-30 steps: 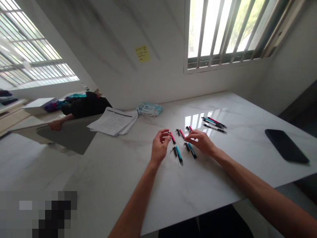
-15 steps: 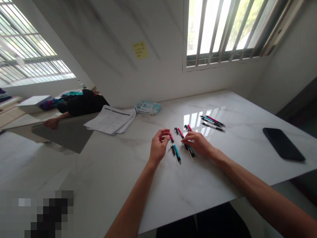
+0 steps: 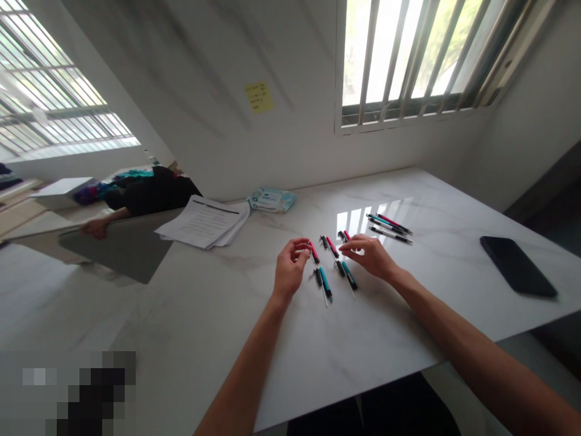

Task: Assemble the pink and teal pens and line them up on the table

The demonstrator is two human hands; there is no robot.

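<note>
Several pen parts lie in rows on the white marble table (image 3: 318,363): red barrels (image 3: 333,246) at the back, teal barrels (image 3: 325,283) in front. My left hand (image 3: 290,266) is curled, its fingertips pinching the end of a red pen barrel (image 3: 313,252). My right hand (image 3: 372,255) hovers low over the rows with fingers bent, its fingertips touching the red barrel by the window's reflection; whether it grips that barrel is not visible. A small group of whole pens (image 3: 390,226) lies further right.
A stack of papers (image 3: 204,221) and a pack of wipes (image 3: 271,199) sit at the table's back left. A black phone (image 3: 517,265) lies at the right edge. Another person's arm (image 3: 109,221) rests on a grey surface at the left.
My right hand has shifted slightly back and right, uncovering the teal barrel it lay over. My left hand stays on the red barrel. The view has wobbled a little.
</note>
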